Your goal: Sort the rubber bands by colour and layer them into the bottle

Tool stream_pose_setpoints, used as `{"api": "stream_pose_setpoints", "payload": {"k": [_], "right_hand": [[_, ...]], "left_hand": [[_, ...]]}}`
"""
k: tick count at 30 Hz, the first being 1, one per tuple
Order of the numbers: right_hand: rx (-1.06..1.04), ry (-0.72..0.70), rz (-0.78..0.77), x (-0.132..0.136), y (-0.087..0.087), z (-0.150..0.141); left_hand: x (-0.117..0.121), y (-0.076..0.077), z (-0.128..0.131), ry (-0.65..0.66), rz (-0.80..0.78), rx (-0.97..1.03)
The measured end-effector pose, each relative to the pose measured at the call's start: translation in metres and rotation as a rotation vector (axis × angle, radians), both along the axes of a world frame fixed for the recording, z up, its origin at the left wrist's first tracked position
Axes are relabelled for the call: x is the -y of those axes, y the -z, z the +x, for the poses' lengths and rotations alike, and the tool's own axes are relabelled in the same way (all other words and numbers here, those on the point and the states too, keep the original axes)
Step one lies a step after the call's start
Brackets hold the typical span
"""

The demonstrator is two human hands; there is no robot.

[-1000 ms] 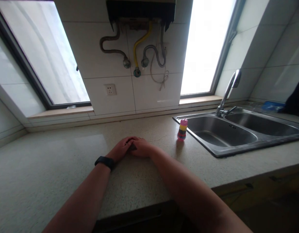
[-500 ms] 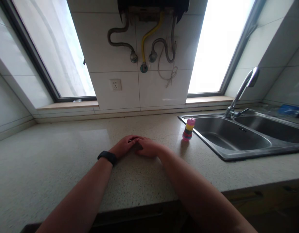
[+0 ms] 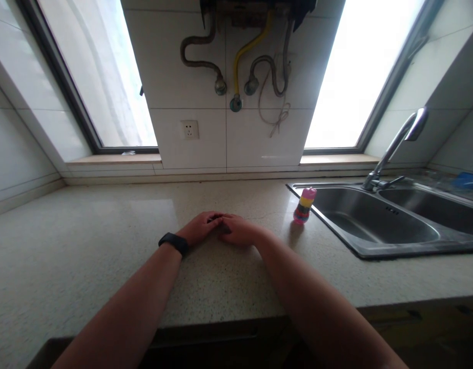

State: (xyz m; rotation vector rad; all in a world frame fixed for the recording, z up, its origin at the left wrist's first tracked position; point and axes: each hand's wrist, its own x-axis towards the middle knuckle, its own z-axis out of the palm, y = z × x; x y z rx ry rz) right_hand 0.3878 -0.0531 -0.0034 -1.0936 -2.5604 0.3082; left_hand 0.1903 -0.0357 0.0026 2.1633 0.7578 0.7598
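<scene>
My left hand (image 3: 203,226), with a dark band (image 3: 173,243) on its wrist, rests on the speckled counter (image 3: 221,287). My right hand (image 3: 238,230) lies against it, and the fingertips of both meet and partly overlap. The fingers of both look stretched out and low on the counter, and I see nothing held in them. To the right of my right hand, apart from it, a small bottle (image 3: 304,206) with pink, yellow and dark bands stands near the sink's left rim.
A double steel sink (image 3: 355,249) with a tall faucet (image 3: 393,146) is set into the counter at the right. Behind the counter is a tiled wall with a socket (image 3: 189,129), hoses and a yellow pipe (image 3: 236,66). A blue object (image 3: 467,181) lies at the far right.
The view has shifted slightly, so the scene sits a little further right. Both hands keep the same pose on the counter, and the bottle stays where it stood.
</scene>
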Motion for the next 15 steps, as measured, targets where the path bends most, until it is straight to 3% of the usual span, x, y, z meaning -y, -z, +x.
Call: {"api": "stream_pose_setpoints", "payload": {"k": [15], "right_hand": [[-0.008,0.001,-0.006,0.0047,-0.0069,0.0]], "left_hand": [[0.0013,-0.0016,0.0005,0.015,-0.006,-0.019]]}}
